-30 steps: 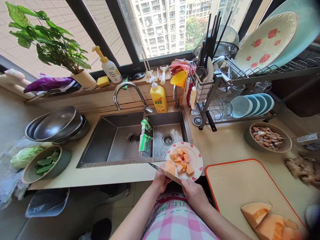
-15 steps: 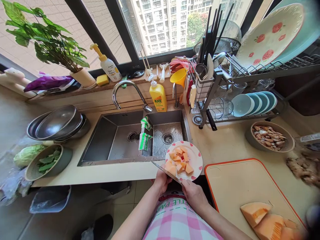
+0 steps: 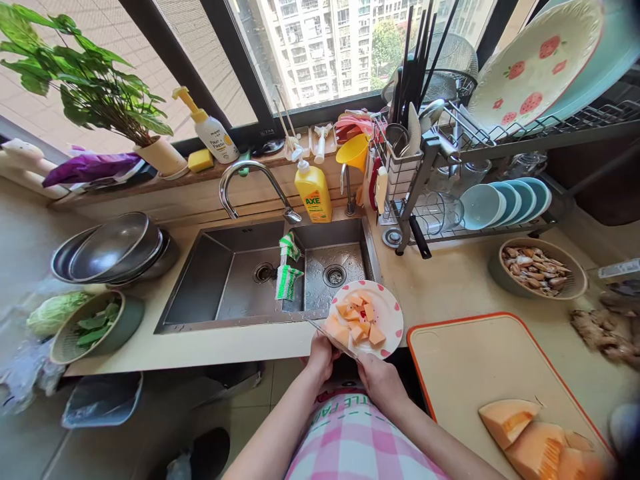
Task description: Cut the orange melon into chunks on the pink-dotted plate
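Observation:
A knife (image 3: 330,335) is in my right hand (image 3: 383,383), its blade pointing left along the near edge of a white plate with pink spots (image 3: 395,327). Several orange melon cubes (image 3: 364,317) lie on the plate. My left hand (image 3: 321,355) is closed at the plate's near left edge, beside a larger melon piece (image 3: 337,329) that touches the blade; its fingers are partly hidden under the piece. The plate sits at the counter's front edge, by the right sink basin.
A cutting board (image 3: 470,373) with large melon wedges (image 3: 537,448) lies at right, below a bowl of shrimp (image 3: 537,270). The dish rack (image 3: 415,200) stands behind. At left are stacked pans (image 3: 113,250), a bowl of leaves (image 3: 100,327) and a double sink (image 3: 225,280).
The view has shifted slightly. Both hands, the knife and the plate keep nearly the same places; the melon piece by my left hand lies a little closer to the blade.

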Available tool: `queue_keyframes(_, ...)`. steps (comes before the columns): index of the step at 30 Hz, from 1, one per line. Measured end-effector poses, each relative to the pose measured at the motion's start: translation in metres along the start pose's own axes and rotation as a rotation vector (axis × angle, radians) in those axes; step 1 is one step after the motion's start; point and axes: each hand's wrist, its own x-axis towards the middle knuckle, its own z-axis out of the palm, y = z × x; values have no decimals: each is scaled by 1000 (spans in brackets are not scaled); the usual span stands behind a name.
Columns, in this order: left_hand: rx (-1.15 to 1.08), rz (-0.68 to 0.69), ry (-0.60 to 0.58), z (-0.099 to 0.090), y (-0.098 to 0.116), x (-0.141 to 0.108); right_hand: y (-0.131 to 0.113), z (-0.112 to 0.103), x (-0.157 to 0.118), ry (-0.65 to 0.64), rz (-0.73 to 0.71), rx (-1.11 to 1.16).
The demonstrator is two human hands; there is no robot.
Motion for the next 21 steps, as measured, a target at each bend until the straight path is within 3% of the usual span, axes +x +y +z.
queue_keyframes(5, 35, 52, -35, -1, -1, 3, 6, -3, 1, 7, -44, 10)
queue_keyframes(12, 47, 76, 3, 5, 0, -4, 2, 4, -1, 7, 19, -18)
queue_keyframes(21, 111, 51, -1, 11, 23, -8, 2, -1, -3, -53, 45, 13)
